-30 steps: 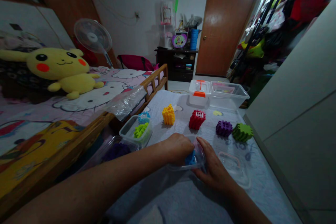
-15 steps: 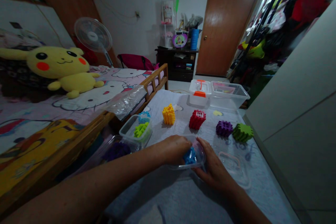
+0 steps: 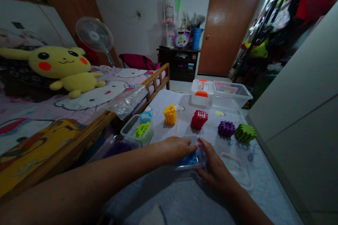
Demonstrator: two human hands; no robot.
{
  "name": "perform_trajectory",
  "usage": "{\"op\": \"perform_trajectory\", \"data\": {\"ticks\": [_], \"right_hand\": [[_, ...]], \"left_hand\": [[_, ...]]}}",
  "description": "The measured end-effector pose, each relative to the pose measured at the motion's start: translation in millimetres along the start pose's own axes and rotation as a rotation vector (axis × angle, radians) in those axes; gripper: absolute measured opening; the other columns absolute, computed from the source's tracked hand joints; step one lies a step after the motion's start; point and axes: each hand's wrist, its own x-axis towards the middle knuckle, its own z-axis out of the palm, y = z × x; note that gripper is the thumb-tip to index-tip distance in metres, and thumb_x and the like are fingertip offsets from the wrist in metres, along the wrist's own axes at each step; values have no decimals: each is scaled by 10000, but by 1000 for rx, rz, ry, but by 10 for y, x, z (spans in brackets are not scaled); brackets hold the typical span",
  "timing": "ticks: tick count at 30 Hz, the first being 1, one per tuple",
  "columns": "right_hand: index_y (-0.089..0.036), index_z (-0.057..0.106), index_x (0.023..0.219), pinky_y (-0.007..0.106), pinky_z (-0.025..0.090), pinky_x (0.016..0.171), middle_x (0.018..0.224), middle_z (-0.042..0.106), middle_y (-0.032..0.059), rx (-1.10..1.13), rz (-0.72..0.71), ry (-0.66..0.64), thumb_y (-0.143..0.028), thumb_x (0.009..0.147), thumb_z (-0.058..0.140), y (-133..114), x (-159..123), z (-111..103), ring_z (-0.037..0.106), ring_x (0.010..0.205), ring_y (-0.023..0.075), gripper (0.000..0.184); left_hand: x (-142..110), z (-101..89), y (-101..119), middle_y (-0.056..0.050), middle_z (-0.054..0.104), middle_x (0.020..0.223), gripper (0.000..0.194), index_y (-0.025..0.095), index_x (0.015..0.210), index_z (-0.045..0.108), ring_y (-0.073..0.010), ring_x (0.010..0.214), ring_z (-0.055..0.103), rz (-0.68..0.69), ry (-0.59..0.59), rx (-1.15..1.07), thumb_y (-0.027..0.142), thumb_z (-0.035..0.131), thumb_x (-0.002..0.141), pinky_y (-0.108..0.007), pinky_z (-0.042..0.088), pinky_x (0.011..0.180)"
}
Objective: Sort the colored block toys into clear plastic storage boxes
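A clear plastic box (image 3: 202, 160) holding blue interlocking toy pieces (image 3: 189, 159) rests on the cloth in front of me. My right hand (image 3: 211, 163) grips the box's right side, thumb below and fingers along the rim. Over the box's left side reaches my left hand (image 3: 182, 147), its visible fingers stretched out above the blue pieces, close to or touching them; its thumb is hidden. Right of the box lies a clear lid (image 3: 237, 170). Beyond the hands stand block stacks: yellow (image 3: 170, 115), red (image 3: 198, 120), purple (image 3: 226, 129) and green (image 3: 245, 133).
On the left, one clear box (image 3: 126, 135) holds lime and light-blue pieces, and another (image 3: 101, 151) holds dark purple ones. Two clear bins, one with an orange-latched lid (image 3: 201, 94), stand at the back. A wooden bed rail (image 3: 105, 123) borders the left; a white cabinet (image 3: 298, 105) borders the right.
My left hand has lifted slightly and its fingers have straightened over the box. The blue pieces now lie lower and flatter. My right hand keeps its grip on the box.
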Motion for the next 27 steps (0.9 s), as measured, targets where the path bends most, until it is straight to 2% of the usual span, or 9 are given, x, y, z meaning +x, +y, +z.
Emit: {"op": "perform_trajectory", "data": {"ticks": [5, 9, 15, 21, 27], "right_hand": [[-267, 116, 1550, 607, 342, 1142, 1564, 323, 183, 25, 11, -28, -227, 861, 589, -30, 12, -33, 342, 1444, 345, 837], [-266, 90, 1551, 609, 322, 1153, 1571, 304, 189, 27, 0, -50, -205, 863, 586, -44, 16, -60, 317, 1456, 348, 850], [-265, 99, 1555, 603, 323, 1155, 1573, 313, 178, 30, 10, -35, -211, 862, 590, -51, 16, -53, 318, 1457, 339, 851], [-275, 90, 1560, 610, 326, 1151, 1574, 324, 170, 25, -6, -23, -234, 867, 595, -28, 19, -31, 335, 1449, 337, 858], [-274, 119, 1560, 592, 331, 1154, 1576, 330, 156, 34, 12, -12, -237, 856, 600, -21, 10, -23, 331, 1452, 332, 853]], "left_hand": [[56, -50, 20, -97, 650, 1203, 377, 220, 1298, 499, -252, 949, 689, 16, 18, 15, 243, 533, 924, -301, 500, 732], [107, -3, 11, -83, 665, 1157, 272, 209, 1194, 552, -227, 900, 695, 1, 66, 32, 244, 516, 927, -281, 499, 709], [64, 17, 15, -67, 670, 1129, 256, 217, 1163, 566, -214, 840, 702, -2, 155, 40, 241, 540, 909, -274, 497, 663], [45, -7, 0, -57, 656, 1187, 212, 211, 1110, 602, -203, 816, 697, 25, 134, 59, 225, 509, 920, -276, 489, 654], [68, 8, -30, -44, 667, 1089, 165, 211, 1030, 620, -196, 791, 681, 27, 151, 44, 235, 511, 909, -263, 460, 621]]}}
